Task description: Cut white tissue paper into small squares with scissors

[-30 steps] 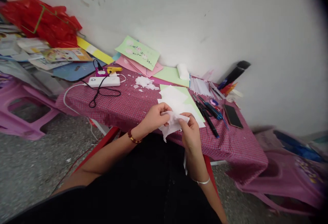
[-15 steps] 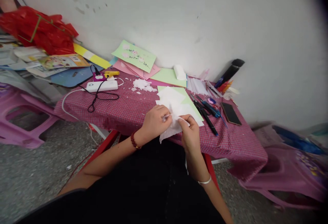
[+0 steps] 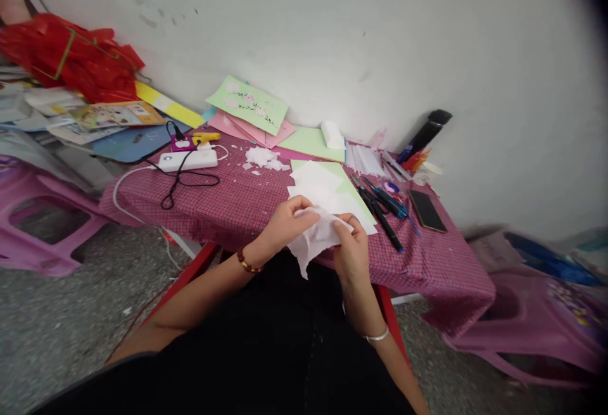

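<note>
A thin white tissue (image 3: 311, 241) is stretched between my two hands over the table's front edge, one corner hanging down. My left hand (image 3: 288, 222) pinches its left side, the thumb lying on top. On the other side my right hand (image 3: 352, 241) grips the tissue between thumb and fingers. Just beyond the hands lie white paper sheets (image 3: 317, 179) on a light green sheet (image 3: 352, 188). Torn white scraps (image 3: 263, 157) are heaped to the left of these sheets.
Scissors (image 3: 373, 199), a black pen (image 3: 390, 232) and a phone (image 3: 427, 210) lie to the right. At the left is a white power strip (image 3: 189, 159) with a looped black cable. A green card with painted flowers (image 3: 249, 103) leans at the back, near a white roll (image 3: 332, 135).
Both hands have turned the tissue and spread it out more. My left thumb now lies flatter across it, and its hanging corner reaches lower.
</note>
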Demonstrator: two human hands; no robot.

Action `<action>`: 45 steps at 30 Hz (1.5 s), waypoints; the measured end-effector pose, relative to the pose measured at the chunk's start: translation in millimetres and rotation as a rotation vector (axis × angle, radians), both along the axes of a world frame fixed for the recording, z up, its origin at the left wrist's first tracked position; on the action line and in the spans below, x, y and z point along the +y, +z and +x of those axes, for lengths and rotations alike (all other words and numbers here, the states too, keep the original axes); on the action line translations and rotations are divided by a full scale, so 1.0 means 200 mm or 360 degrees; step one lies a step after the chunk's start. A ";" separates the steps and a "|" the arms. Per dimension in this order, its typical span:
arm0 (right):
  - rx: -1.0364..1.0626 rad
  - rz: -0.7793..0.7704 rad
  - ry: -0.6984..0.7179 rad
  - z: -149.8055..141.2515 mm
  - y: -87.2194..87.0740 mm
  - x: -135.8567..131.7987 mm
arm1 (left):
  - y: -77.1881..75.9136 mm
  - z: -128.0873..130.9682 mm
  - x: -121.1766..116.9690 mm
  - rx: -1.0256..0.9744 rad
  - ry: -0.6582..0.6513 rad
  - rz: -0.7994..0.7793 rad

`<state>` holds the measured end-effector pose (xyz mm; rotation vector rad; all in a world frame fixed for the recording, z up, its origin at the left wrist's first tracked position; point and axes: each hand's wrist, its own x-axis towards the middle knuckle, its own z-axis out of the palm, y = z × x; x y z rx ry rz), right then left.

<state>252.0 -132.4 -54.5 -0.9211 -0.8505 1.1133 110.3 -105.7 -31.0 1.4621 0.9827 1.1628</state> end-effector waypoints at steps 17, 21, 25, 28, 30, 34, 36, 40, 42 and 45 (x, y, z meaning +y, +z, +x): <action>-0.0834 0.0405 -0.0241 0.15 0.01 0.04 | -0.03 -0.01 0.03 0.0224 -0.0292 -0.0432; -0.1451 0.0545 -0.0019 0.19 0.17 -0.09 | 0.00 -0.02 0.04 0.0183 -0.0281 -0.0380; -0.2059 0.0563 0.0360 0.19 0.30 -0.12 | 0.07 -0.05 0.05 0.0293 -0.0318 -0.0259; -0.2298 0.0513 0.0405 0.18 0.32 -0.06 | 0.12 -0.08 0.07 0.0310 -0.0371 -0.0196; -0.2259 0.0557 0.0489 0.17 0.30 -0.02 | 0.13 -0.10 0.09 0.0249 -0.0411 -0.0191; -0.1947 0.0660 0.0676 0.14 0.26 0.06 | 0.13 -0.13 0.13 0.0025 -0.0474 -0.0301; -0.1823 0.0685 0.0578 0.14 0.24 0.08 | 0.11 -0.15 0.14 -0.0068 -0.0482 -0.0389; -0.1481 0.0592 0.0324 0.17 0.24 0.15 | 0.07 -0.18 0.18 0.0008 -0.0302 -0.0363; -0.1309 0.0530 0.0300 0.20 0.25 0.21 | 0.09 -0.19 0.22 0.0161 0.0059 -0.0012; -0.1207 0.0506 0.0372 0.24 0.26 0.34 | 0.20 -0.19 0.27 0.0431 0.0285 0.0693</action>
